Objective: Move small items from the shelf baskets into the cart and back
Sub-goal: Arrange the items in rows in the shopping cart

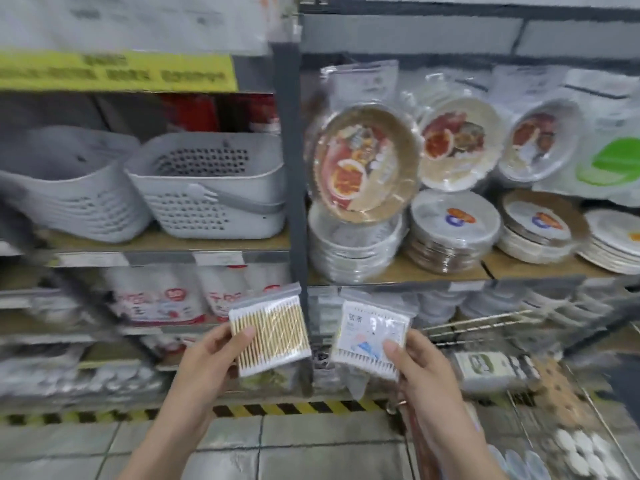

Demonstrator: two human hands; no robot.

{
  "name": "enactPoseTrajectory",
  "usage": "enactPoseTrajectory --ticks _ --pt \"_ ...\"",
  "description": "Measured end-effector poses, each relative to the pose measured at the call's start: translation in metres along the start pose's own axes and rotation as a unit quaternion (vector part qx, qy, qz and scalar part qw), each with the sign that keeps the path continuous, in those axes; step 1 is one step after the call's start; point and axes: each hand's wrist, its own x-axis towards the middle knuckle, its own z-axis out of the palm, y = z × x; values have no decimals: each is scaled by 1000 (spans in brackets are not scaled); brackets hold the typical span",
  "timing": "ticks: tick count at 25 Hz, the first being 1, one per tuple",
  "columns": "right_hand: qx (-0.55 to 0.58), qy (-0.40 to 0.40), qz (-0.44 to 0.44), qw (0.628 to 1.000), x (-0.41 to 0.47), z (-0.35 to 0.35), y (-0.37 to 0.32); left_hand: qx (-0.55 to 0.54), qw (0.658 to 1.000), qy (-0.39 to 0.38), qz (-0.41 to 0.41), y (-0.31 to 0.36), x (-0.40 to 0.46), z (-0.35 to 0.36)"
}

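Note:
My left hand (211, 358) holds a clear bag of wooden cotton swabs (272, 330) by its lower left corner, thumb on the front. A second cotton swab pack with a printed white label (370, 332) is held in my right hand (420, 367) by its right side. Both packs are raised in front of the lower shelves, side by side and apart. Two grey perforated baskets (211, 188) stand on the shelf above my left hand. The wire cart (540, 407) is at the lower right, with boxed and bagged goods inside.
A dark upright shelf post (294, 188) runs between the two packs. Stacks of wrapped paper plates (453, 230) fill the right shelf. Bagged goods sit on lower left shelves. Yellow-black hazard tape (294, 408) marks the shelf base above a tiled floor.

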Motion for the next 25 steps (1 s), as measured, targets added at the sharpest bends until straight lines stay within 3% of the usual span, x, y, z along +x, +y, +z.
enactPoseTrajectory --ticks 7,13,25 --pt "-6 -87 -16 996 18 143 -20 -26 998 56 30 43 16 -122" --pt "29 -89 -32 995 26 236 -25 -16 996 60 58 89 54 -207" --pt "30 -104 -87 990 92 282 -95 11 990 -68 124 167 131 -175"
